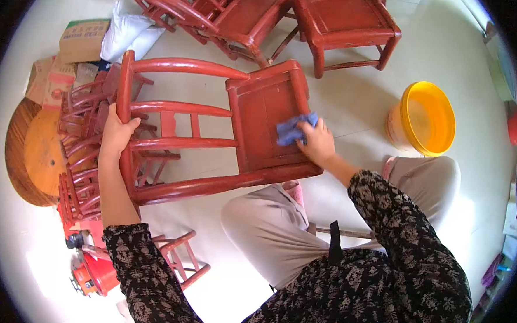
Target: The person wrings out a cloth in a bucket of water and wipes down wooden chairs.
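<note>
A red wooden chair (183, 143) lies tilted in front of my knees, its slatted back pointing left and its seat to the right. My left hand (118, 132) is closed round the top rail of the backrest. On the seat panel (264, 112), my right hand (317, 142) presses a crumpled blue cloth (295, 128) near the front edge. The fingers of that hand are bent over the cloth, which partly hides them.
A yellow bucket (394, 125) stands on the floor to the right. More red chairs (347, 23) are at the top, and small ones (80, 152) crowd the left beside a round wooden board (22, 149). Cardboard boxes (83, 41) and a white bag (125, 34) sit upper left.
</note>
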The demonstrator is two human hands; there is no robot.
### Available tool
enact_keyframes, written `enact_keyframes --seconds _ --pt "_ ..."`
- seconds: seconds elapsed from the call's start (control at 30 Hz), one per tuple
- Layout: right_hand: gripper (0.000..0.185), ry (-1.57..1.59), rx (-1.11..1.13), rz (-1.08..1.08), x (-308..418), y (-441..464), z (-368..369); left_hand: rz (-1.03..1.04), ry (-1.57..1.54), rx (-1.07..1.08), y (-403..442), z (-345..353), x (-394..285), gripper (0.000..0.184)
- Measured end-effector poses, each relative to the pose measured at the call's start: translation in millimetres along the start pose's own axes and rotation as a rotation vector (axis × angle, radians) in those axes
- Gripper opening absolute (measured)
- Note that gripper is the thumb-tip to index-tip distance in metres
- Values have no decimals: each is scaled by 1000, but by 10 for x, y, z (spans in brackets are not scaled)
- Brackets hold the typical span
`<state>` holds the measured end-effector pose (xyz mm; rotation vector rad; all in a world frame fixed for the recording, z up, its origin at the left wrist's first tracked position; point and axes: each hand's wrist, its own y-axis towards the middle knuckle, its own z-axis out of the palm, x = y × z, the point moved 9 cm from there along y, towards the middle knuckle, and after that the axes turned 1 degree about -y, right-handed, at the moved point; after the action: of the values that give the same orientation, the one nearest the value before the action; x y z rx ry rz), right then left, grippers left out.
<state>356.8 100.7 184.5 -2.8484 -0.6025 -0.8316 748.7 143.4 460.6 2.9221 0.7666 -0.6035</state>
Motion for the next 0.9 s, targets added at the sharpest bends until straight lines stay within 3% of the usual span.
enact_keyframes --seconds 0.1,0.3,0.37,0.43,0.5,0.7,0.77,0.8,0.87,0.9 --pt "49 41 -171 114 -104 636 -97 8 26 -38 -22 -7 -8 52" --pt "48 -71 -262 46 -109 1687 -51 37 148 -107 -35 -57 -32 48" --pt "48 -92 -317 -156 40 1648 -65 28 243 -122 -66 -72 -107 48" --pt "47 -123 -242 -185 27 1504 -14 51 249 -141 -43 -51 -109 47" --pt "45 -332 -73 -457 247 1194 149 40 246 -144 -35 -67 -99 46" --pt "44 -280 205 -607 477 -65 266 -14 232 -140 -17 -79 -48 47" --pt "38 -39 260 -649 574 -344 282 -6 231 -120 -5 -49 -38 47" --pt "38 -44 263 -660 597 -290 310 -14 227 -126 -8 -56 -21 47" --pt "30 181 452 -300 483 42 490 26 258 -145 -8 -58 -56 47" --pt "27 283 292 -373 648 267 388 17 254 -148 -4 -51 -42 47"
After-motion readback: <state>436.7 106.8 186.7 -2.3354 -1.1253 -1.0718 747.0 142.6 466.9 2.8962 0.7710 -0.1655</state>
